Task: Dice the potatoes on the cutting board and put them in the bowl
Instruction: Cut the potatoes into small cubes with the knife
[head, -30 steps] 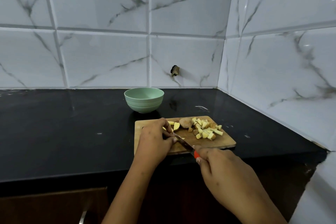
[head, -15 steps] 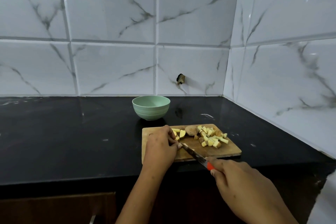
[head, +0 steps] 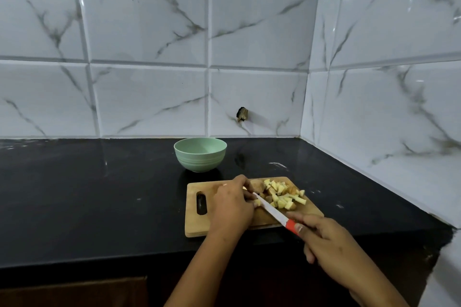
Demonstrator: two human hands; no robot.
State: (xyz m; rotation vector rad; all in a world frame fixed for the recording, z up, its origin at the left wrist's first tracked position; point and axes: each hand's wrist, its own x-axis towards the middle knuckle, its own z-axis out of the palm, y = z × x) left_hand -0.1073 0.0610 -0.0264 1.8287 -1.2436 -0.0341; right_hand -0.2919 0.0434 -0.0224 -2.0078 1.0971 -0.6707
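Note:
A wooden cutting board (head: 199, 225) lies on the black counter near its front edge. My left hand (head: 230, 205) rests on the board's middle, fingers curled over a potato piece that is mostly hidden. My right hand (head: 324, 239) grips the red handle of a knife (head: 270, 209), whose white blade slants up-left to my left fingertips. A pile of several diced potato pieces (head: 284, 194) lies on the board's right part, with a larger uncut chunk (head: 258, 185) beside my left fingers. The green bowl (head: 200, 154) stands behind the board, with nothing visible inside it.
The black counter (head: 87, 194) runs left from the board, with white marble-look tiled walls behind and to the right. The counter's right end is chipped at the front corner (head: 446, 239). A dark hole (head: 242, 114) marks the back wall. Brown cabinet fronts sit below.
The view has tilted up and shifted, so the board sits lower in frame. Both hands stay on the board, with the knife blade still at my left fingertips.

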